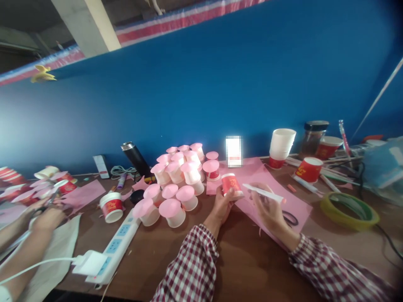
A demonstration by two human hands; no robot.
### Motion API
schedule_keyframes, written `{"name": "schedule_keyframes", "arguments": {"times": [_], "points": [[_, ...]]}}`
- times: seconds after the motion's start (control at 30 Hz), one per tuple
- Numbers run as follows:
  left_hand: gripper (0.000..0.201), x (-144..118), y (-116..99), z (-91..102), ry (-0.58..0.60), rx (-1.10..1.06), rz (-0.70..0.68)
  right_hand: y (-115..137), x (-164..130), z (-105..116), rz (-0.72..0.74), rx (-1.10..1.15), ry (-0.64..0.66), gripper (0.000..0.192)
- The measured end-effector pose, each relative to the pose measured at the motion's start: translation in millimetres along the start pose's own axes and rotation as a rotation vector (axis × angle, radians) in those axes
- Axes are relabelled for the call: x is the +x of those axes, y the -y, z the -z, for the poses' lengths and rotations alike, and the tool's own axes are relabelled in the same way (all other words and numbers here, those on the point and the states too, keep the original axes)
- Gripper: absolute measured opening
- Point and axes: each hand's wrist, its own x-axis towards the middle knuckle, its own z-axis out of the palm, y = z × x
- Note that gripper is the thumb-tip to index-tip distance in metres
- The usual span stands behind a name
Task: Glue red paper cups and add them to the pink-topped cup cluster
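Head view: the left hand is closed around a red paper cup, fingers wrapped on its lower side and thumb up against the wall. The cup stands roughly upright, its long axis near vertical and tipped slightly to the left, with the white rim on top. The right hand pinches a white stick, which lies nearly level; its long axis runs left to right, the left tip pointing at the cup and stopping just beside it, the right end sloping a little downward past the fingers. Both forearms, in checked sleeves, come up from the bottom edge and angle in toward each other, wrists raised off the desk, hands near one another but apart.

Under and behind both hands lies a pink sheet. Just right of the right hand, on that sheet, sits a dark loop; too blurred to say what it is. Left of the left hand stands a cluster of pink-capped cups, mouths down. Farther left lie a power strip and a single cup. Right of the right hand are a green tape ring, another red cup and a white cup stack. At the far left another person's hands hold something over pink scraps.
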Motion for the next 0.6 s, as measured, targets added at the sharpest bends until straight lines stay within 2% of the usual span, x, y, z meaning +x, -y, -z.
{"name": "schedule_keyframes", "arguments": {"times": [0.13,0.3,0.47,0.6], "points": [[0.063,0.5,-1.1,-0.6,0.014,-0.006,0.017,-5.5,-1.7,0.3,-0.035,-0.014,-0.006,0.028],[0.059,0.1,-4.0,-0.9,0.012,-0.034,0.022,-8.0,-2.7,0.2,-0.056,-0.018,-0.020,0.030],[0.063,1.8,-2.6,3.2,0.039,-0.070,0.063,-3.7,-3.0,-0.4,-0.051,-0.024,-0.014,0.032],[0.059,3.5,-2.1,6.0,0.005,-0.118,0.057,1.7,-2.4,2.3,-0.023,-0.021,-0.020,0.031]]}}
